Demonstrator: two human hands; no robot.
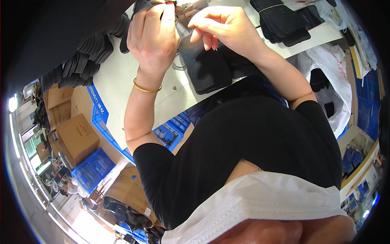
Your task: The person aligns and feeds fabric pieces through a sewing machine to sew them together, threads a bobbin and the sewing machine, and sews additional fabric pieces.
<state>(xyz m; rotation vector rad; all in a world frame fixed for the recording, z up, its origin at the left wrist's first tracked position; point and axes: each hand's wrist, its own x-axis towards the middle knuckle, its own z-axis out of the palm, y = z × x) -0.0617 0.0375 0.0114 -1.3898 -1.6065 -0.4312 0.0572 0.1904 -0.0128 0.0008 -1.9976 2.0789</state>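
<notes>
My left hand is at the far edge of the view, its fingers closed on a dark fabric piece beside metal machine parts. What its fingertips touch is partly cut off by the frame. To its right, my right hand hangs above the white worktable with loosely bent fingers, slightly apart, and nothing visible in them. Below it lie black ribbed knit pieces at the table's near edge, close to my body. A yellow bangle circles my left wrist.
Stacked black knit pieces stand at the far left; a banded black bundle lies far right on the worktable. A white sack hangs at the right. Cardboard boxes and blue crates occupy the left side.
</notes>
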